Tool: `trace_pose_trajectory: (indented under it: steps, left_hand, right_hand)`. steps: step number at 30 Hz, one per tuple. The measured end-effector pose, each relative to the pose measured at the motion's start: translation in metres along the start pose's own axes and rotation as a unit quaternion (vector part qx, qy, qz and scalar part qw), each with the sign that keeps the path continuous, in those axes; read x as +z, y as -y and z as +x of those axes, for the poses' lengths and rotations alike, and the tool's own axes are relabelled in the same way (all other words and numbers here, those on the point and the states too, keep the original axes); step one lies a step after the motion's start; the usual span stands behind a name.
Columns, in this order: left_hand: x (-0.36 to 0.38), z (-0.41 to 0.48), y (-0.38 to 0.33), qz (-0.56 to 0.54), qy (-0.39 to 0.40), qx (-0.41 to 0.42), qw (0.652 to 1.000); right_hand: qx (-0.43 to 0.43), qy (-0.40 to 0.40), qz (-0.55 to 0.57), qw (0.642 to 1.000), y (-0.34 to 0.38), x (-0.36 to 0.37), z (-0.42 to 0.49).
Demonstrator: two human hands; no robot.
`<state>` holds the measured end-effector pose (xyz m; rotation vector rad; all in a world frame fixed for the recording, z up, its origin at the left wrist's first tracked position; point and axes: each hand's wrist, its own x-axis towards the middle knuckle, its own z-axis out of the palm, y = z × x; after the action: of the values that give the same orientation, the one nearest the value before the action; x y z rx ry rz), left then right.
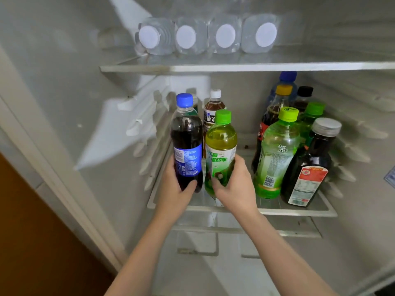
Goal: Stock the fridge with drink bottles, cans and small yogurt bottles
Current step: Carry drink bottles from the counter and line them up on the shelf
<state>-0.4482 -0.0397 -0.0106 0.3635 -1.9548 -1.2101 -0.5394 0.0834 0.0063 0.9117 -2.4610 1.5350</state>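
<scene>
The open fridge point(64, 92) fills the view, its pale walls ribbed with shelf slots. An upper shelf point(235, 67) crosses it, and a lower glass shelf point(299, 211) sits below. On the upper shelf four clear water bottles point(224, 37) lie on their sides in a row, touching, white caps facing outward. At the right of the lower shelf a tight cluster of bottles stands upright: a dark bottle with a grey cap point(307, 165) at the front, a green bottle with a lime cap point(275, 150) just beside it to the left, and behind them a cola bottle with a yellow cap point(273, 112) and others with blue, black and green caps. Over the left part of that shelf two bottles are held upright, side by side and nearly touching. The left hand point(173, 189) grips the lower body of a dark cola bottle with a blue cap point(187, 142), thumb across the front. The right hand point(237, 184) is wrapped round the lower half of a green tea bottle point(221, 150). Whether their bases touch the glass cannot be told. Just behind them stands a brown tea bottle with a white cap point(213, 110).
</scene>
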Motion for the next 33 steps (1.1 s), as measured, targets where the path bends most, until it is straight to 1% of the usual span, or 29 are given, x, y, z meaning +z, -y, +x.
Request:
trace_pose_trajectory:
  steps: [2,7,11,15,19,22,25,26,27,29,31,33]
  left_hand:
    - [0.000,0.003,0.003,0.027,0.001,0.003,1.000]
    - [0.000,0.022,0.010,0.036,0.030,-0.020,0.999]
    - [0.004,0.034,0.014,0.057,0.010,-0.026,0.998]
    - [0.009,0.041,0.022,0.090,-0.003,-0.017,0.996]
    - [0.009,0.049,0.024,0.073,-0.006,-0.022,0.997]
    - [0.007,0.052,0.023,0.049,0.005,-0.039,0.998]
    - [0.009,0.040,0.021,0.102,-0.021,-0.066,0.992]
    - [0.010,0.030,0.018,0.114,-0.042,-0.062,0.991]
    - [0.011,0.018,0.014,0.120,-0.064,-0.035,0.990]
    - [0.012,-0.011,0.006,0.112,-0.092,0.048,0.988]
    - [0.014,-0.044,0.002,0.083,-0.092,0.093,0.988]
    - [0.018,-0.083,0.003,0.059,-0.067,0.107,0.990]
  right_hand:
    - [-0.011,-0.002,-0.007,1.000,-0.001,0.003,0.005]
    - [-0.030,-0.004,-0.028,0.999,-0.005,0.013,0.023]
    - [-0.020,0.000,-0.022,1.000,-0.009,0.020,0.038]
    - [0.004,0.019,-0.003,1.000,-0.013,0.024,0.053]
    - [0.028,0.039,0.005,0.999,-0.012,0.024,0.061]
    - [0.044,0.054,-0.017,0.997,-0.012,0.020,0.057]
    - [0.089,0.039,-0.016,0.995,-0.011,0.013,0.038]
    - [0.098,0.024,0.000,0.995,-0.010,0.010,0.028]
    - [0.102,0.009,0.022,0.995,-0.009,0.007,0.016]
    - [0.098,-0.018,0.085,0.991,-0.007,-0.002,-0.014]
    - [0.083,-0.043,0.138,0.986,-0.011,-0.016,-0.049]
    - [0.080,-0.057,0.134,0.986,-0.021,-0.031,-0.090]
